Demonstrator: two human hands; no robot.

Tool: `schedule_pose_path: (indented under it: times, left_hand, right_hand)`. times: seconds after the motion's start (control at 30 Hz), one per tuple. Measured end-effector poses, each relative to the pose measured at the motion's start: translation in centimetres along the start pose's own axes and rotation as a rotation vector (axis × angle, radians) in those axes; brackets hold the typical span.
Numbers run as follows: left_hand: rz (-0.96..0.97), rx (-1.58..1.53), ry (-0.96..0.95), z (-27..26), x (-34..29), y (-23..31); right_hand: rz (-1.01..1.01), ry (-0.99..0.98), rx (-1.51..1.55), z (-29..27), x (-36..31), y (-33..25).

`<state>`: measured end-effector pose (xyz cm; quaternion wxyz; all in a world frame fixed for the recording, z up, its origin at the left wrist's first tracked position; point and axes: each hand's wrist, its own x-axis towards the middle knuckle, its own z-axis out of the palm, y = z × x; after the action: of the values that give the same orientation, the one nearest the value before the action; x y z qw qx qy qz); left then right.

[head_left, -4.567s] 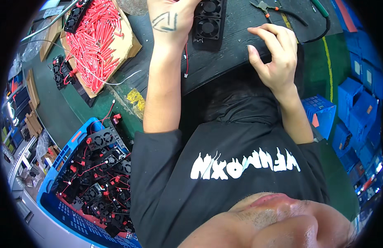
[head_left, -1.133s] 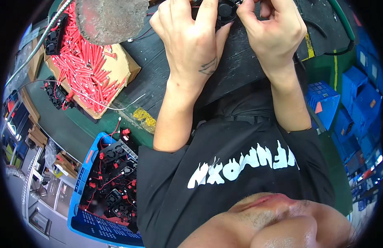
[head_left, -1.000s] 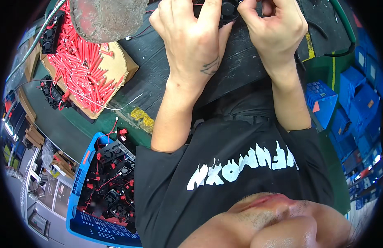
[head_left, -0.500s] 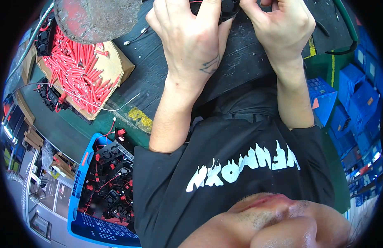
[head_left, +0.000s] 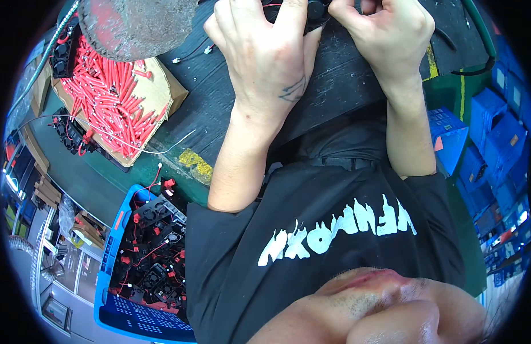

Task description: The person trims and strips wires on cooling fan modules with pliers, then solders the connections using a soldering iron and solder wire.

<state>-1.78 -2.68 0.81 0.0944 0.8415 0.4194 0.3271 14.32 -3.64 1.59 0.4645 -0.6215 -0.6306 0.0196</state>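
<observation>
My left hand [head_left: 262, 54] is over the dark workbench [head_left: 340, 77] at the top edge, its fingers closed on a black fan unit [head_left: 317, 8]. Only a small part of that unit shows, with a red wire by it; the rest is under my fingers or out of the picture. Just to its right is my right hand [head_left: 394, 37], with thumb and fingers curled together. Whatever those fingertips hold is hidden. Left of my left hand, thin leads with white connectors [head_left: 208, 50] lie on the bench.
At the left, a cardboard tray [head_left: 156, 86] holds many red tubular pieces, with black fan units [head_left: 62, 57] beside it. A round, worn plate [head_left: 136, 28] overhangs the tray. A blue crate [head_left: 113, 235] of fan units stands lower left. Blue bins [head_left: 446, 137] are at the right.
One white connector on the bench has shifted slightly right and nearer. My right hand has moved a little to the left. My left hand stays almost in place on the fan unit.
</observation>
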Motion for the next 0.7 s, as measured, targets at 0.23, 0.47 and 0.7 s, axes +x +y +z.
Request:
schedule_pose_path:
  times: [0.23,0.47,0.7]
  left_hand:
    - [-0.049,0.009,-0.046,-0.2,0.5,0.3]
    - [-0.019,0.041,-0.043,0.0,0.1,-0.1]
    - [-0.029,-0.072,0.047,0.1,0.2,0.2]
  right_hand:
    - [0.067,-0.022,0.076,0.5,-0.4,0.7]
    - [0.054,0.006,-0.019,0.7,-0.4,0.5]
    - [0.027,0.067,-0.017,1.0,-0.7,0.3]
